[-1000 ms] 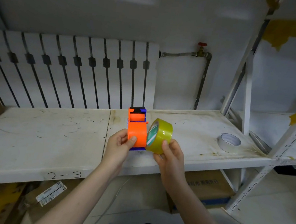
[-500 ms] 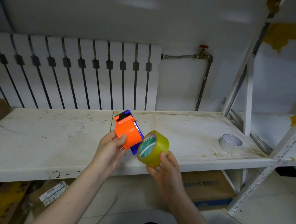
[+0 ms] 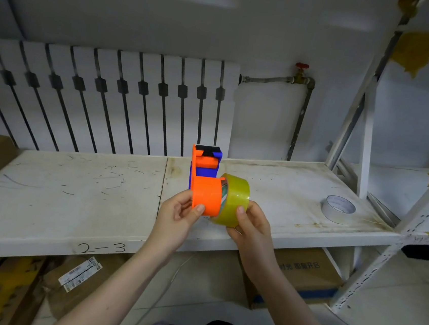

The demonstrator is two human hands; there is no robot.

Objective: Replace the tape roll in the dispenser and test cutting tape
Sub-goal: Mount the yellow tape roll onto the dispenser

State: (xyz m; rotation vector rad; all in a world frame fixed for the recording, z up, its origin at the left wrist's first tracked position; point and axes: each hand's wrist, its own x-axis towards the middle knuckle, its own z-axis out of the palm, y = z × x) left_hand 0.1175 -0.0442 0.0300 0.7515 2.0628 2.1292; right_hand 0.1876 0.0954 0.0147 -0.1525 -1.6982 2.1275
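My left hand holds an orange and blue tape dispenser upright above the front of the white shelf, thumb on its round orange hub. My right hand grips a yellowish clear tape roll, which is pressed against the right side of the hub, its green-printed core facing the dispenser. The dispenser's black cutter end points up and away from me.
A white tape roll lies on the scuffed white shelf at the right. A radiator and a pipe with a red valve stand behind. Cardboard boxes sit under the shelf; a metal rack post rises at right.
The dispenser was tilted left half a second ago and now stands upright again. The tape roll has moved up against the dispenser's hub.
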